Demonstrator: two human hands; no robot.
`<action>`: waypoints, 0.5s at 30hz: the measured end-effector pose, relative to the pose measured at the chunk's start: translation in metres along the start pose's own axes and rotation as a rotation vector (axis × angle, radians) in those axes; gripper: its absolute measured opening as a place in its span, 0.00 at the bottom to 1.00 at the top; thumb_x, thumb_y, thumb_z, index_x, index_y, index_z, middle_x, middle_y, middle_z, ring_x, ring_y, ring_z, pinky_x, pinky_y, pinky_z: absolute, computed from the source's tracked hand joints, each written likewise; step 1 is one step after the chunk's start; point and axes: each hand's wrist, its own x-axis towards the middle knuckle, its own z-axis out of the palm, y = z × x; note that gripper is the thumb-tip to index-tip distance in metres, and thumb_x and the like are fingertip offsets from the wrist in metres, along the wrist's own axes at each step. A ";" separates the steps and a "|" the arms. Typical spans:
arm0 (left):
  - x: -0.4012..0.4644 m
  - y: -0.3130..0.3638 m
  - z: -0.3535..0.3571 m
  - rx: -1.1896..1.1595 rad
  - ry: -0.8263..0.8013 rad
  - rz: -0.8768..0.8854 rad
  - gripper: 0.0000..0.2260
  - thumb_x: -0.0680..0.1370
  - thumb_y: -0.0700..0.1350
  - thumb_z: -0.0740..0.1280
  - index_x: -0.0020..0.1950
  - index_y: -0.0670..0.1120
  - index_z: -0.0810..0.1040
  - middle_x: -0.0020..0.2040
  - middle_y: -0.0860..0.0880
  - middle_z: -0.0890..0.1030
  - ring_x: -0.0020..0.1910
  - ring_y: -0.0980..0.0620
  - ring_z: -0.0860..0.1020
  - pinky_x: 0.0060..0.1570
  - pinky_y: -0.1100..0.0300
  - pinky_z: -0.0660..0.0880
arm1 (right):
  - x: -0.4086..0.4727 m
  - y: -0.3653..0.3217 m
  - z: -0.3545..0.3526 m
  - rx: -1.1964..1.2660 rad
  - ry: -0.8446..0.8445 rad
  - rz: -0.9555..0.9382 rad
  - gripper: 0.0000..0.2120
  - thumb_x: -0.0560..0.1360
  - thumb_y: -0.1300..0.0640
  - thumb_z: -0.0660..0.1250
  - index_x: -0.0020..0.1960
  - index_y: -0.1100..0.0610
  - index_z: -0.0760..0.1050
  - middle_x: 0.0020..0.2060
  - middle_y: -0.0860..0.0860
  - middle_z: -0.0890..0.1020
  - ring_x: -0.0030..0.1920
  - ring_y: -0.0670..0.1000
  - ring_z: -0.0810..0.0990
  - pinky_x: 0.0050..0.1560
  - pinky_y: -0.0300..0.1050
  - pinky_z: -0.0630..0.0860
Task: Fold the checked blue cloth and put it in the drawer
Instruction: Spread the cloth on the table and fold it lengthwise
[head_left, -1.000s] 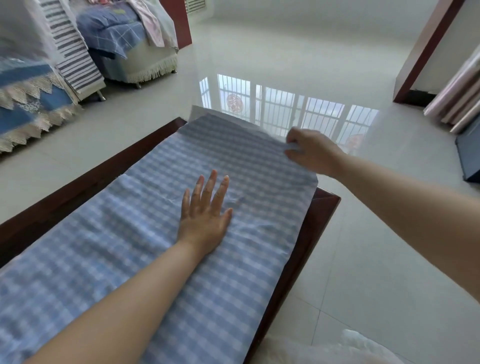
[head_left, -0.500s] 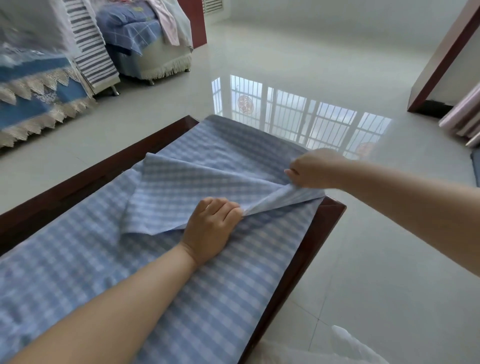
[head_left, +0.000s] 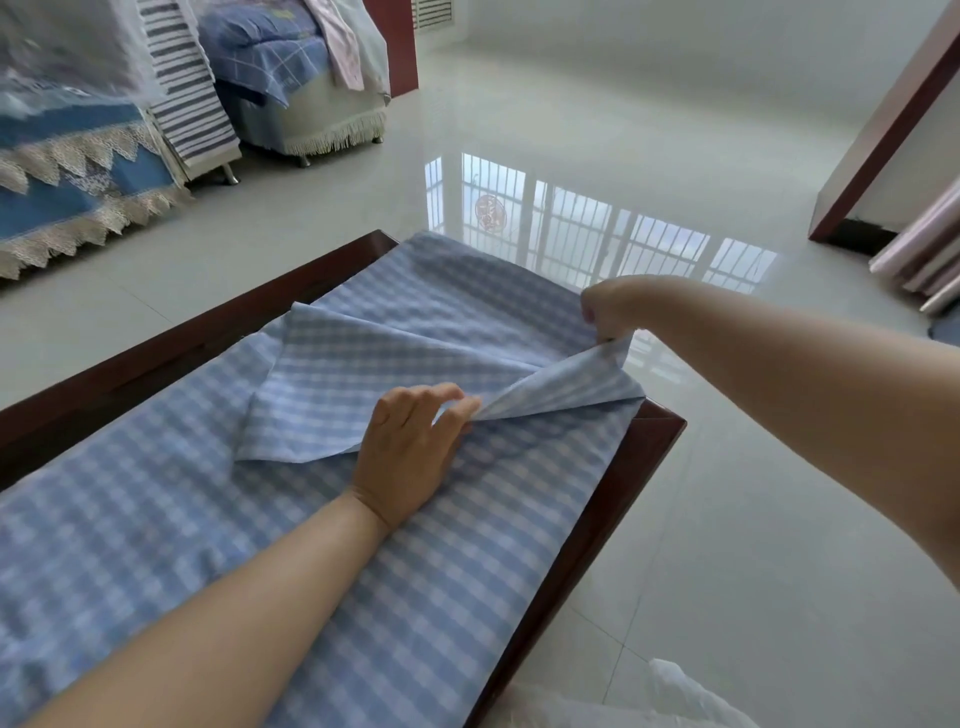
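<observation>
The checked blue cloth (head_left: 171, 519) lies spread along a dark wooden table (head_left: 613, 499), covering most of its top. Its far end is partly turned back toward me, forming a loose flap. My left hand (head_left: 410, 452) rests on the cloth near the middle and pinches the flap's edge between fingers and thumb. My right hand (head_left: 618, 306) is raised a little above the table's far right corner and grips the cloth's corner, lifting it. No drawer is visible.
A glossy pale tiled floor (head_left: 727, 519) surrounds the table. Sofas draped in blue and lace-edged covers (head_left: 67, 192) stand at the far left, with a striped cloth (head_left: 187, 93) between them. A dark wooden door frame (head_left: 883, 130) stands at the right. White fabric (head_left: 675, 696) shows at the bottom edge.
One second ago my left hand lay flat on the spread cloth. Both hands have since gripped the far end and drawn it back toward me, raising a folded flap.
</observation>
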 end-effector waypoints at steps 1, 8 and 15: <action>-0.001 0.001 0.000 0.038 0.024 -0.024 0.11 0.76 0.42 0.69 0.56 0.50 0.72 0.53 0.50 0.75 0.46 0.50 0.72 0.49 0.56 0.66 | -0.005 0.003 -0.002 0.076 0.024 -0.081 0.12 0.75 0.56 0.66 0.57 0.59 0.78 0.52 0.55 0.80 0.44 0.50 0.71 0.39 0.41 0.70; -0.003 0.000 -0.004 0.091 -0.018 -0.024 0.13 0.76 0.36 0.62 0.55 0.52 0.73 0.44 0.52 0.71 0.40 0.50 0.73 0.42 0.56 0.64 | -0.028 0.038 -0.005 0.387 -0.303 -0.206 0.15 0.73 0.39 0.66 0.51 0.49 0.80 0.56 0.46 0.79 0.62 0.52 0.72 0.62 0.46 0.67; 0.003 0.014 -0.015 -0.166 -0.481 0.243 0.11 0.81 0.49 0.59 0.56 0.46 0.77 0.51 0.49 0.82 0.41 0.48 0.78 0.40 0.54 0.78 | -0.021 0.062 0.031 0.677 0.147 -0.119 0.19 0.74 0.49 0.70 0.29 0.55 0.68 0.29 0.49 0.68 0.34 0.49 0.64 0.34 0.43 0.59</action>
